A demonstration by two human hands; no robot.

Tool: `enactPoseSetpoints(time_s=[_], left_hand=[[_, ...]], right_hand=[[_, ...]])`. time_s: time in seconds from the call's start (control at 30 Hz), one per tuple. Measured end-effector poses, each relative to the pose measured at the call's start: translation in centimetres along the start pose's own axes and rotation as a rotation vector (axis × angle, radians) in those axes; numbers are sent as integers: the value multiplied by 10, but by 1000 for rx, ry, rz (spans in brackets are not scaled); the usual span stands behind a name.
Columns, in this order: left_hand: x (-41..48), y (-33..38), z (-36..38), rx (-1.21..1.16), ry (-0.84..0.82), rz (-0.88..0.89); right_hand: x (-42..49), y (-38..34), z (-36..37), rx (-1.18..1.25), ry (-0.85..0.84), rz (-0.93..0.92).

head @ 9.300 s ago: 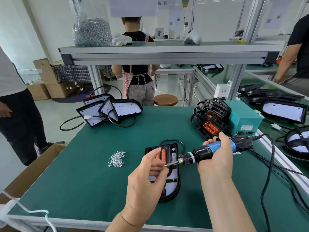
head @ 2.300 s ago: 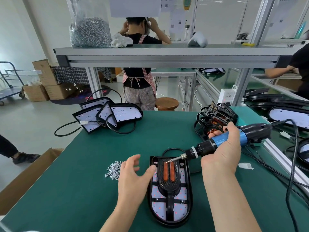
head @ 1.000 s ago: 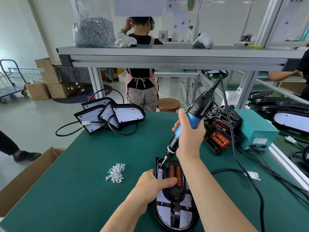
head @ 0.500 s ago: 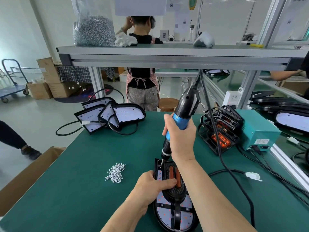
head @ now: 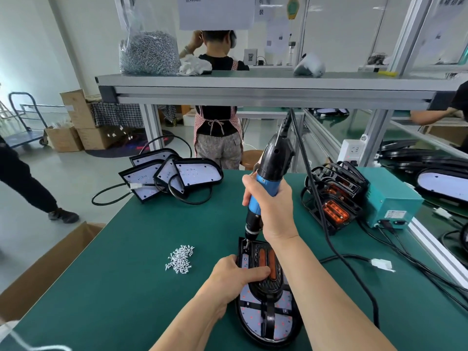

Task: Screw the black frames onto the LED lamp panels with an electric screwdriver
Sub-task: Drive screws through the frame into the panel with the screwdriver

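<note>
On green mat, oval LED panel (head: 268, 317), ribbed black frame (head: 267, 287), 2 hands gripping.

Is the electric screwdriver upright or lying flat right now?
Nearly upright: the right hand grips the electric screwdriver, bit down on a far corner of the lamp panel.

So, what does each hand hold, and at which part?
The right hand grips the electric screwdriver around its blue handle. The left hand holds the LED lamp panel at its left edge, thumb on the black frame.
</note>
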State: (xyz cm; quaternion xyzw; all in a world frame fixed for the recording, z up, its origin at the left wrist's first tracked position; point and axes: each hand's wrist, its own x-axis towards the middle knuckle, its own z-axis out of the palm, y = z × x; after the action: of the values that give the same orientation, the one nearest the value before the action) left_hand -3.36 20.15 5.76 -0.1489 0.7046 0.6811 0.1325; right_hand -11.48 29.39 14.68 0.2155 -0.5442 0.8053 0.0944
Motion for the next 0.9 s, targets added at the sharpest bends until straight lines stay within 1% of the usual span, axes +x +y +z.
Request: enactPoseSetpoints(time_s=[0.07,0.17,0.23,0.3,0.37,0.47,0.53,0.6,0.67,0.73,0.9], left_hand=[[0,1,-1,-15,-14,0],[-1,2,-3,-1,-21,5],[-2,2,-3,4,-30,8],[-3,1,-3,-7,-24,15],[-3,0,-4,-27,-3,25],[-2,-2,-3,-44,37,34],[-2,-4,-2,-43,63,41],[-2,-2,1,-45,79,54],[-2,0,3,-55,100,66],[-3,1,6,-57,114,72],[-4,1,7,-55,135,79]], right_hand=[[3,-8,0,28,3,1],[13,-36,-4,90,24,-45],[18,-55,-14,114,64,-74],[16,-66,-33,154,200,-56],[5,-66,-61,172,416,22],[-24,-54,-113,120,724,165],[-47,-40,-145,67,870,251],[-67,-28,-167,48,963,318],[-81,-18,-179,30,1015,366],[-90,-13,-184,-20,1048,377],[-106,-8,-192,-314,1070,335]])
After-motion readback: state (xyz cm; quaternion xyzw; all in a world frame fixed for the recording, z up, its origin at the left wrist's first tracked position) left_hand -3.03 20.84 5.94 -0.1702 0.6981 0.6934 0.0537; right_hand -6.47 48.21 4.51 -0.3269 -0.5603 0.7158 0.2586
